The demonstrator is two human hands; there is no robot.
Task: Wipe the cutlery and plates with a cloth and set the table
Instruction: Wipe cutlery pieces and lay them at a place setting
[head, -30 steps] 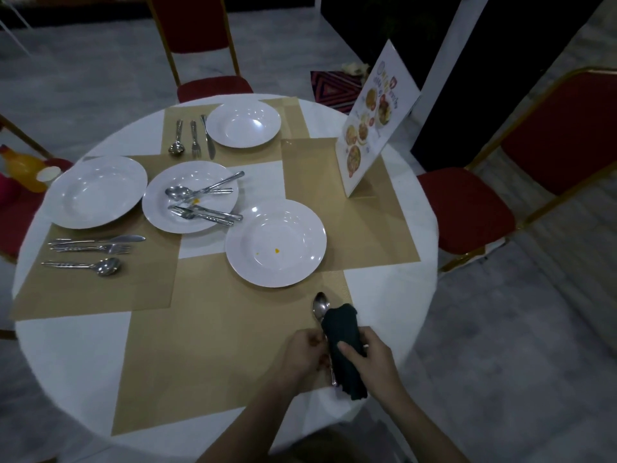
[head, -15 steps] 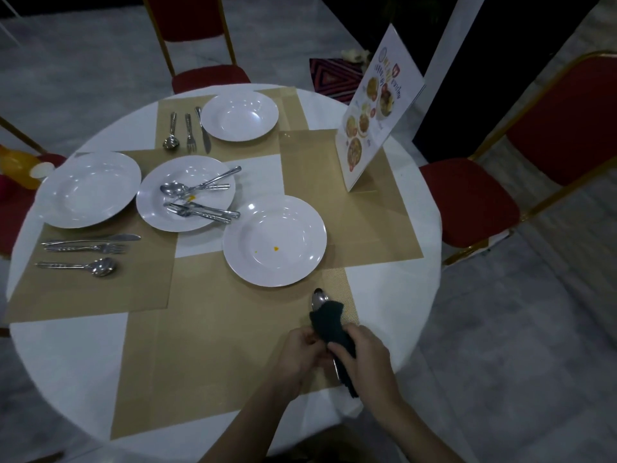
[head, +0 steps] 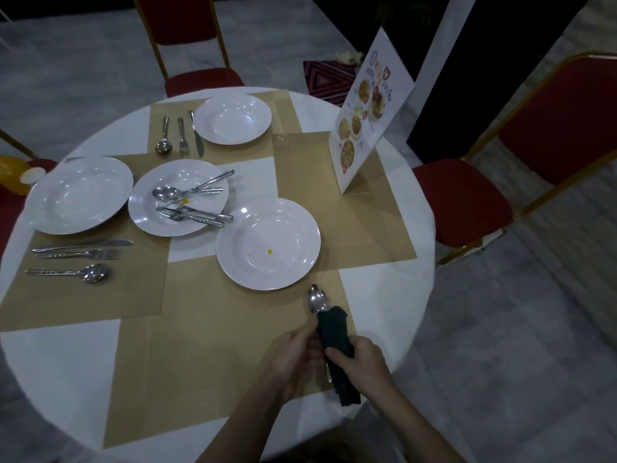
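Right now the round white-clothed table (head: 384, 289) carries tan woven placemats (head: 213, 329) and four white ceramic plates; the nearest one (head: 268, 243) has orange specks, and the middle plate (head: 178, 197) holds a loose pile of steel cutlery (head: 192, 203). A printed menu card (head: 367, 118) stands tilted at the far right. At the near edge, the right hand (head: 362, 362) grips a dark folded cloth (head: 335, 349) wrapped around a steel spoon (head: 317, 300), whose handle the left hand (head: 295, 355) pinches.
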